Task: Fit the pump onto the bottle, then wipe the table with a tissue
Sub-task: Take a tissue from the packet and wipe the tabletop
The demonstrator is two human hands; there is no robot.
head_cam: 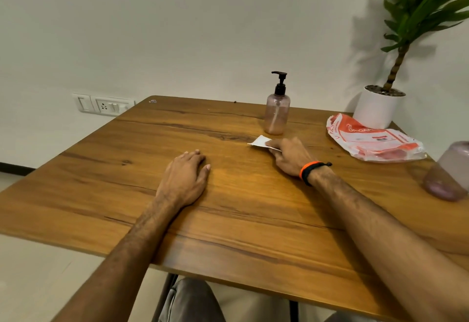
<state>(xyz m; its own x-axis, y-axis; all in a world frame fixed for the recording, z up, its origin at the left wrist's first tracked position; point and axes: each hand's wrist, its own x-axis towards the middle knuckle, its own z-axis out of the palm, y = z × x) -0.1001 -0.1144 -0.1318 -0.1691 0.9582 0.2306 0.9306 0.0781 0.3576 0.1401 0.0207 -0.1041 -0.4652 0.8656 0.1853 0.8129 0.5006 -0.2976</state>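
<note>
Surface: wooden table (228, 220), visible grain, set against a plain pale wall (177, 30); wall socket panel (104, 104) just off the far-left corner.
Bottle: pink translucent bottle (277, 115) upright at the far middle of the table, some liquid in the lower part.
Pump: black pump (280, 82) seated on the bottle neck, nozzle pointing left; I see it as fitted.
Tissue: white tissue (259, 141) flat on the table, just in front of the bottle base, not touching it as far as I can tell.
Right hand: my right hand (291, 155) palm down, fingers pressed together on top of the tissue, pinning it to the wood; only the tissue's far-left part sticks out from under the fingertips. Orange-and-black wristband (311, 171) on the wrist.
Left hand: my left hand (186, 178) flat on bare table, palm down, fingers together, thumb slightly out, holding nothing; well apart from the tissue.
Tissue pack: orange-and-white plastic pack (373, 139) lying to the right of the bottle.
Plant: green plant in a white pot (377, 108) at the far-right corner, behind the pack.
Right edge: purple translucent container (449, 172) partly cut off; can't tell what it is.
</note>
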